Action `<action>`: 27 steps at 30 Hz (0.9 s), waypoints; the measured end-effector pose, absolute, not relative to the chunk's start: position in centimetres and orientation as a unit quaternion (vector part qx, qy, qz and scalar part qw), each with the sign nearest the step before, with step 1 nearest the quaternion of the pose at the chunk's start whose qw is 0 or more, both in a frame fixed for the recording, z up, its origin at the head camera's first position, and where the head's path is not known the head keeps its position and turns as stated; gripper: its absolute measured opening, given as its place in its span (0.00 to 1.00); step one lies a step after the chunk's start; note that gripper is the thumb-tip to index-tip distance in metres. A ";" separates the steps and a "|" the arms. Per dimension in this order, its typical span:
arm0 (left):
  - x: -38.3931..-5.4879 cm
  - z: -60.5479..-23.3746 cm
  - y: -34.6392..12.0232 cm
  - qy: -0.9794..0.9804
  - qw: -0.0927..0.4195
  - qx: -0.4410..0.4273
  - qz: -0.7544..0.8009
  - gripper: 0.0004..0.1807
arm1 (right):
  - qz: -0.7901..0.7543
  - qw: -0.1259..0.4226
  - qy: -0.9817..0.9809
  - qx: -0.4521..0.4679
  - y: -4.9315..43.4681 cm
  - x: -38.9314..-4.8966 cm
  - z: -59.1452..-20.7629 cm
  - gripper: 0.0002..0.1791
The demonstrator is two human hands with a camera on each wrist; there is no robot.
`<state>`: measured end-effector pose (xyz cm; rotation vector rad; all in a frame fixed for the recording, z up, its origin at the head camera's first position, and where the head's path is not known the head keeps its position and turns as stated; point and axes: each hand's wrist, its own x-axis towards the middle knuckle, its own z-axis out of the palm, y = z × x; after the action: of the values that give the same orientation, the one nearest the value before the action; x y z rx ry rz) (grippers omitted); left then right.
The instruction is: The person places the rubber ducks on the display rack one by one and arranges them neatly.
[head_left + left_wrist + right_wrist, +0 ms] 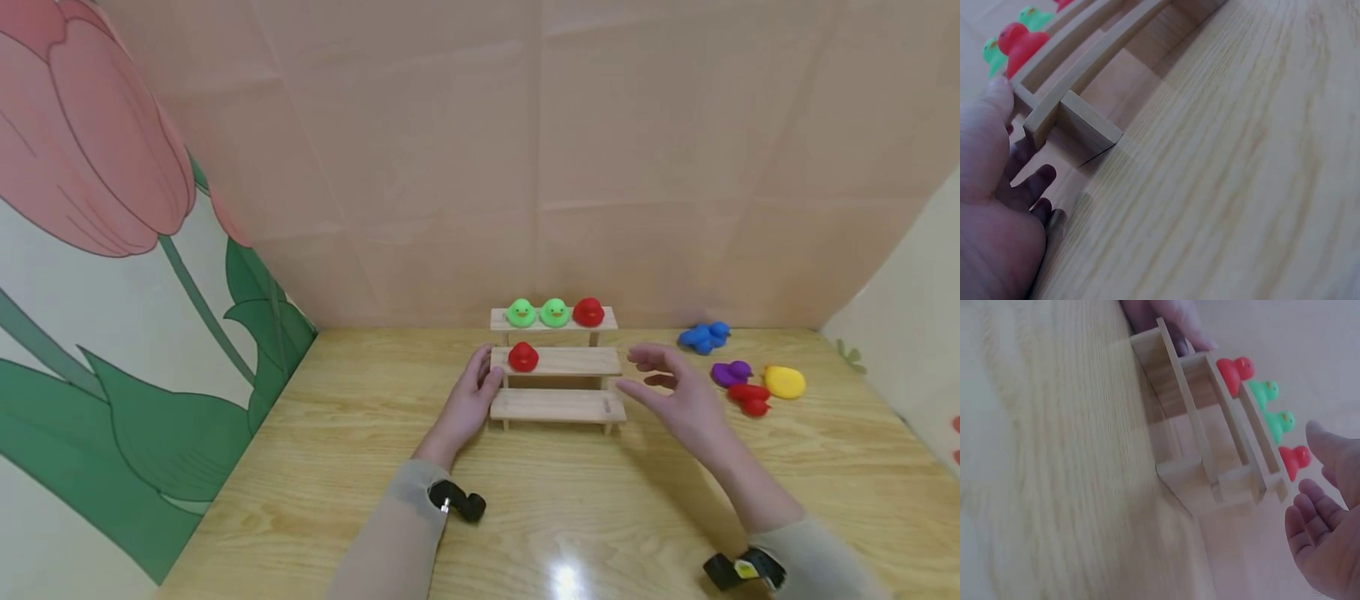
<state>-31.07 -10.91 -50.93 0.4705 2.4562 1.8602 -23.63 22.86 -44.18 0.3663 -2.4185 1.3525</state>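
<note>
A small three-tier wooden stand stands on the table. Two green rubber ducks and a red rubber duck sit in a row on its top tier. Another red duck is at the left end of the middle tier. My left hand touches the stand's left side; in the left wrist view its thumb lies by a shelf end, the other fingers loosely bent below. Just right of the stand, my right hand is held up with thumb and fingers apart and nothing between them.
To the right of my right hand lie blue ducks, a purple duck, a yellow duck and red duck shapes close together. A pinkish-brown sheet hangs behind the wooden table. A tulip-patterned panel borders the left.
</note>
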 end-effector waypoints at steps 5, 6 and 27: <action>-31.1 -50.9 -10.9 0.790 0.011 0.153 0.594 0.40 | 0.467 0.165 -0.861 0.119 24.4 -23.2 -44.5 0.27; -31.1 -50.9 -10.9 0.790 0.011 0.154 0.593 0.39 | 0.463 0.165 -0.863 0.116 24.7 -23.2 -44.5 0.28; -30.9 -50.7 -10.8 0.786 0.013 0.151 0.599 0.39 | 0.441 0.210 -0.871 0.047 31.8 -23.0 -45.3 0.30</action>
<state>-30.86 -10.81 -50.65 0.4703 2.4486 1.8672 -23.05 31.83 -45.29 0.1305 -2.4214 1.2268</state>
